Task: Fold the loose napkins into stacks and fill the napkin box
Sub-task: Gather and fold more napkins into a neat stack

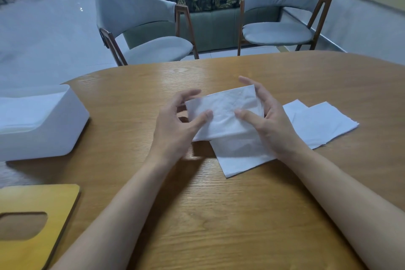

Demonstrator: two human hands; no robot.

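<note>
A folded white napkin (223, 114) is held just above the wooden table (219, 215) between both hands. My left hand (177, 125) pinches its left edge, thumb on top and fingers curled behind. My right hand (265, 120) grips its right edge, thumb on top and fingers behind. Under them a flat napkin (238, 158) lies on the table. Two more loose napkins (317, 123) lie overlapped to the right. The white napkin box (43, 129) stands open at the left with folded napkins (24, 112) inside.
The box's wooden lid (32, 221), with an oval slot, lies at the near left table edge. Two grey chairs (140, 22) (282, 11) stand beyond the far edge of the table.
</note>
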